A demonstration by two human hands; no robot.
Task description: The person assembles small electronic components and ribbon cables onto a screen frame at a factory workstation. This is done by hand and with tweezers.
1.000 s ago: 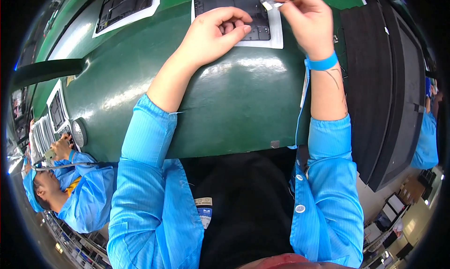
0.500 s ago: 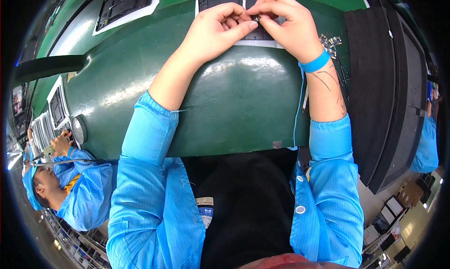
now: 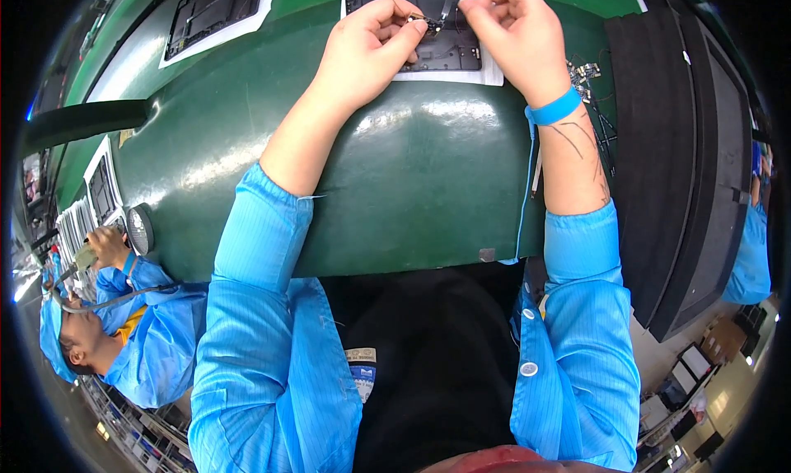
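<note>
Reaching up from the lower edge, blue sleeves point(image 3: 255, 333) lead to bare forearms over the green counter point(image 3: 412, 184), the left slanting rightward, the right nearly vertical. At upper centre, the left hand point(image 3: 362, 57) pinches a small wired part point(image 3: 432, 25) over a black panel point(image 3: 449, 58). Beside it, the right hand point(image 3: 527, 49) curls its fingers; whether they grip anything, I cannot tell.

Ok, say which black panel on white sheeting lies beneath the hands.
The top-centre panel: the left hand and right hand have fingers over it. The upper-left panel and far-left panel lie away from both.
</note>
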